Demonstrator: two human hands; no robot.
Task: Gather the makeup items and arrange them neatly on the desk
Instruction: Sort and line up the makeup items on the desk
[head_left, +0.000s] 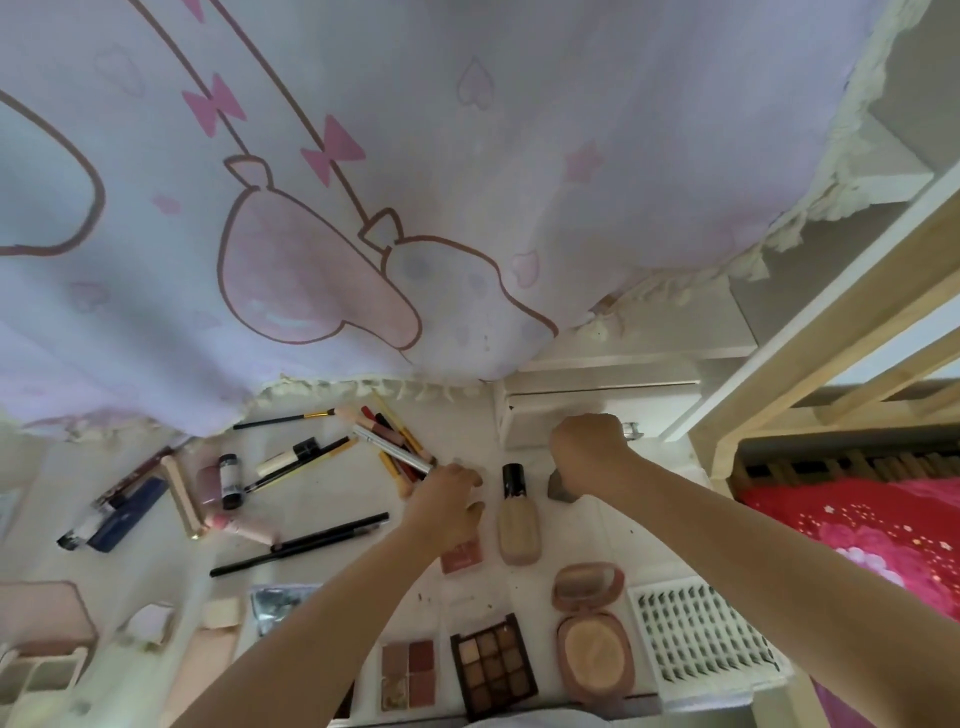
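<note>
Makeup lies scattered over the white desk (332, 499). My left hand (448, 506) pinches the near end of a silver pencil (389, 444) that sticks out of a heap of brushes and pencils (397, 423). Partly under that hand is a pink blush square (461, 557). A beige foundation bottle (517, 527) with a black cap lies between my hands. My right hand (587, 452) is curled into a fist over a small grey object (561, 491) and grips its top. Near the front edge sit a nine-pan eyeshadow palette (493, 662), a four-pan palette (408, 673) and an open round compact (592, 634).
A printed curtain (363, 208) hangs low over the back of the desk. A white drawer box (597, 402) stands behind my right hand. A lash tray (696, 642) is at front right. Two black pencils (301, 545), tubes (223, 483) and a navy case (127, 514) lie left. A wooden bed frame (831, 332) stands to the right.
</note>
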